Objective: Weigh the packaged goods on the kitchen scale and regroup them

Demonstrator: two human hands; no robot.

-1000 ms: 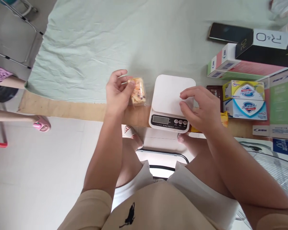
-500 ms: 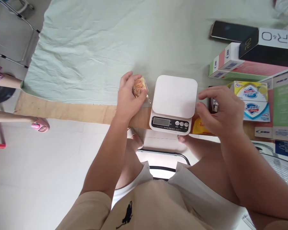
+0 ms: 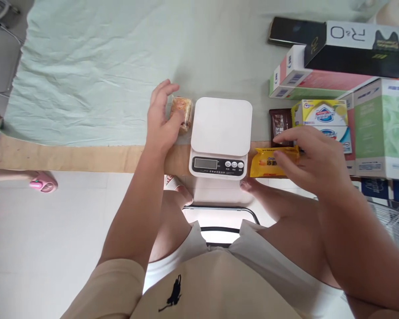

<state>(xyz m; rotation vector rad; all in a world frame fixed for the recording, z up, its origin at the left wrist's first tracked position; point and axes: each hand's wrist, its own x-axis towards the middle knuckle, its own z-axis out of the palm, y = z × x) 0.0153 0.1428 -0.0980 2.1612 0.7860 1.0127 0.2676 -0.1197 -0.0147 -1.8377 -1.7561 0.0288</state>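
Observation:
My left hand (image 3: 161,122) rests by a clear-wrapped pastry (image 3: 182,110) lying on the pale green cloth (image 3: 96,66), left of a white kitchen scale (image 3: 221,126). Its fingers are stretched out and only the thumb touches the wrapper. Nothing lies on the scale's platform. My right hand (image 3: 314,164) is to the right of the scale, with thumb and fingers closed on the right end of a yellow snack packet (image 3: 269,162) at the table's front edge.
A brown wrapped bar (image 3: 280,122) and stacked soap boxes (image 3: 322,115) lie right of the scale, with larger cartons (image 3: 382,128), a black box (image 3: 359,46) and a phone (image 3: 286,31) behind. Another person's pink-slippered foot (image 3: 41,182) is on the floor at left.
My left hand set the pastry down beside the scale and opened its fingers. My right hand moved from the scale's platform to the right and closed on the yellow packet.

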